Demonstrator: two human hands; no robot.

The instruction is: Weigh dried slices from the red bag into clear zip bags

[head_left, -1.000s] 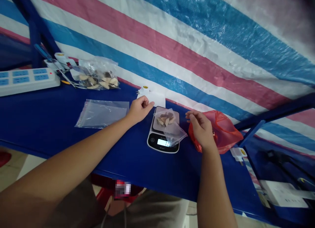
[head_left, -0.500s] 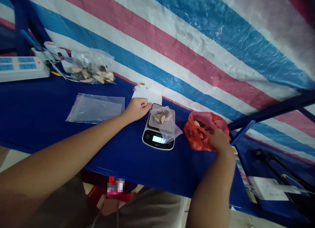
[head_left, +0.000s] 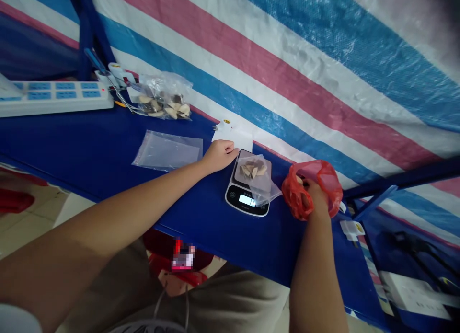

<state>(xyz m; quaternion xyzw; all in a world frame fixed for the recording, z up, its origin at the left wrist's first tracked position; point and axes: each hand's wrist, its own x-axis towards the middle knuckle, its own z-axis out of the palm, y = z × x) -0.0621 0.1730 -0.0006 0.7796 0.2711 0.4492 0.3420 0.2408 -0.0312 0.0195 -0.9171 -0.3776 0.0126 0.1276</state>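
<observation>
At left of the scale [head_left: 244,200], my left hand [head_left: 220,155] is curled; at right, inside the red bag [head_left: 295,201], my right hand's [head_left: 317,194] grip I cannot tell. The clear bag [head_left: 256,171] on the scale may slide if brushed.

Right hand [head_left: 316,195], its fingertips hidden from us inside the red plastic bag [head_left: 332,178]; power strip [head_left: 53,101], which we see cut off by the left edge

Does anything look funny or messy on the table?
Yes, the clear bag on the scale looks a bit crooked. Its loose end flops over part of the display, so the number is hard to read. I see nothing spilled.
</observation>
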